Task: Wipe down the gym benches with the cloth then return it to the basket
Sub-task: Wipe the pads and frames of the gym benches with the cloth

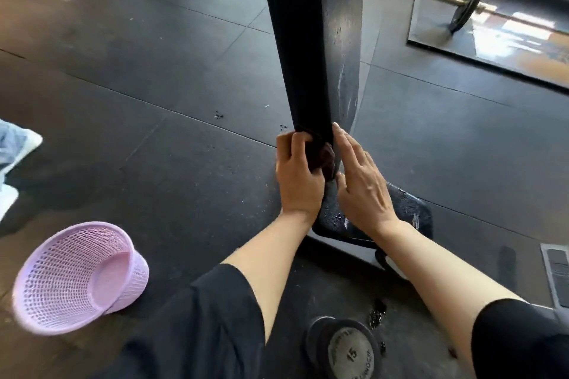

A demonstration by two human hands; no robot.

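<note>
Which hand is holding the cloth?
The left hand: its fingers curl around the dark cloth, while the right hand lies flat with straight fingers.

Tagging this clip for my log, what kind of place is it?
Most likely a gym: a padded black bench, a barbell with a plate on it, and a dumbbell marked 15 on rubber floor tiles.

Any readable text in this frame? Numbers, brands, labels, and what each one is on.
"15": on the round end cap of the dumbbell lying on the floor at the bottom edge.
Raised lettering round the rim of that same cap: too blurred to read.
Nothing readable on the bench pad, the purple basket, the cloth or the barbell plate.
</note>
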